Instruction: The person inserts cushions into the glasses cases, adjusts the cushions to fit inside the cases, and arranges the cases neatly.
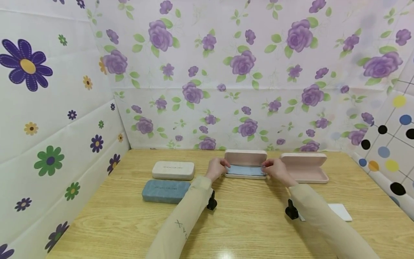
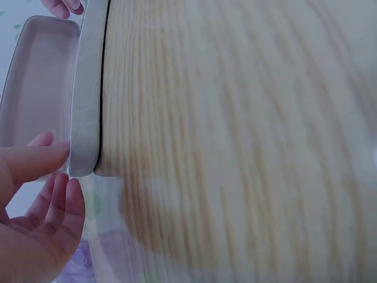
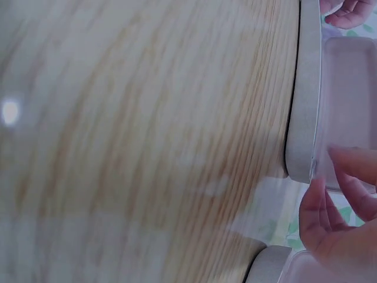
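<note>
An eyeglass case (image 1: 245, 157) stands with its pink-lined lid raised near the back of the table. A light blue cloth (image 1: 245, 170) stretches across its lower half. At the left end, my left hand (image 1: 216, 169) pinches the cloth's edge between thumb and finger. My right hand (image 1: 276, 170) pinches the opposite end. Each wrist view shows the case's pale front wall, with the left hand (image 2: 41, 230) and the right hand (image 3: 344, 221) at its corners, other fingers outside the case. The wall hides the cloth there.
Right of the right hand is a second raised-lid pink-lined case (image 1: 305, 167). On the left lie a closed cream case (image 1: 173, 170) and a closed blue case (image 1: 165, 191). A white flat piece (image 1: 340, 212) lies partly beneath the right sleeve. Flowered sheets (image 1: 207, 72) border the table.
</note>
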Demonstrator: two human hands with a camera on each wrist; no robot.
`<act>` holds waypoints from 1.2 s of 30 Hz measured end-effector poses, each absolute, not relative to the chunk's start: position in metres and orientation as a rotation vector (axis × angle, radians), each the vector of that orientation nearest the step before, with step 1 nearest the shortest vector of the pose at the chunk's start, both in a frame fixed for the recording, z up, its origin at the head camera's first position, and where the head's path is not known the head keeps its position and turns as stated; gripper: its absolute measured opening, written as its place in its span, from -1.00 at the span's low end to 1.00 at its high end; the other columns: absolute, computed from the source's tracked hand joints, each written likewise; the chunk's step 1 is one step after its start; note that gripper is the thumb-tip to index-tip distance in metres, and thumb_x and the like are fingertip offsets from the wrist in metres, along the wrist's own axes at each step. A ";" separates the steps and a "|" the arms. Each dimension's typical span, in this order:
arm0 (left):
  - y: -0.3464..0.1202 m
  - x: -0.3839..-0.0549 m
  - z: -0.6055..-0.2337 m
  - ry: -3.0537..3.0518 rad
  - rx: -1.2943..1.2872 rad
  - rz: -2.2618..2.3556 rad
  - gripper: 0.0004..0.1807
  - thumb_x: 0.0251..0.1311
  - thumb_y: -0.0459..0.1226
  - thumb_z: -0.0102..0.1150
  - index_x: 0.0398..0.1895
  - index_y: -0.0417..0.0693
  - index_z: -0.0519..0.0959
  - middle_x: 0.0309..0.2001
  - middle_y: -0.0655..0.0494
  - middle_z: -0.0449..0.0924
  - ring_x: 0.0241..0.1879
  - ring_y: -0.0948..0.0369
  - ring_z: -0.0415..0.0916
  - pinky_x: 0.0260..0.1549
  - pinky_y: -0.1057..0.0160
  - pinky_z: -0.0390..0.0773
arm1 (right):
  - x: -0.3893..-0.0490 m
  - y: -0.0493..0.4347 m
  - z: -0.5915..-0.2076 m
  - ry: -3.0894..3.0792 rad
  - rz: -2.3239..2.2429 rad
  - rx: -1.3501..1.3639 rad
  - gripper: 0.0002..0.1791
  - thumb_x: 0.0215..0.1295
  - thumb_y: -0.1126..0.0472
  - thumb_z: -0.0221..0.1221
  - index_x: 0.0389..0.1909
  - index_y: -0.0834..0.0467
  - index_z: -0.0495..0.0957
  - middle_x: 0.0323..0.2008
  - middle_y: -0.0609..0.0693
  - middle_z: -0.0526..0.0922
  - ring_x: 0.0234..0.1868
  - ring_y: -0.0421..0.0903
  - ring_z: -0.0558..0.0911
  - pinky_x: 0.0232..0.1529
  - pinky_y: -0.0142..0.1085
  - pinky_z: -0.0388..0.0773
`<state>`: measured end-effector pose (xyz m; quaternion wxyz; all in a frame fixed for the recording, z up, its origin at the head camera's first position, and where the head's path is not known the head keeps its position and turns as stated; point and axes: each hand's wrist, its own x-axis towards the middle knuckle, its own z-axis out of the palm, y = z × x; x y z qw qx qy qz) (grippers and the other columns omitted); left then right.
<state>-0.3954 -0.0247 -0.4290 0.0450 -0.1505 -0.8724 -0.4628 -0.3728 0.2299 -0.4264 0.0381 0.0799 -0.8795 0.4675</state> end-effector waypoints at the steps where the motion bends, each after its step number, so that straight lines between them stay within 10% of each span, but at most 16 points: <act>1: -0.025 -0.395 -0.429 -2.657 -0.448 -1.424 -0.86 -0.17 -0.59 0.26 -0.48 -0.28 0.63 -0.43 -0.10 0.52 -0.45 0.19 0.34 -0.46 0.29 0.39 | -0.372 0.230 -0.426 -2.694 1.400 0.223 -0.83 0.13 0.40 0.16 -0.27 0.42 0.53 -0.44 0.16 0.57 -0.56 0.01 0.50 -0.51 -0.23 0.45; 20: -0.004 -0.388 -0.426 -2.291 -0.033 -1.782 -0.37 -0.01 -0.06 0.31 -0.03 -0.34 0.35 -0.18 -0.15 0.37 -0.26 0.09 0.31 -0.35 0.16 0.37 | -0.363 0.208 -0.430 -2.393 1.721 -0.141 -0.13 0.12 -0.14 0.19 0.19 0.36 0.05 0.07 0.38 0.18 0.05 0.19 0.24 -0.03 0.01 0.27; 36: 0.019 -0.391 -0.426 -2.254 0.173 -1.798 -0.30 -0.02 0.12 0.22 0.03 -0.21 0.36 -0.12 -0.07 0.33 -0.18 0.02 0.33 -0.20 0.07 0.36 | -0.374 0.182 -0.431 -2.249 1.669 -0.277 -0.19 0.17 -0.13 0.14 0.18 0.38 0.09 0.01 0.37 0.22 -0.02 0.17 0.27 -0.03 -0.03 0.23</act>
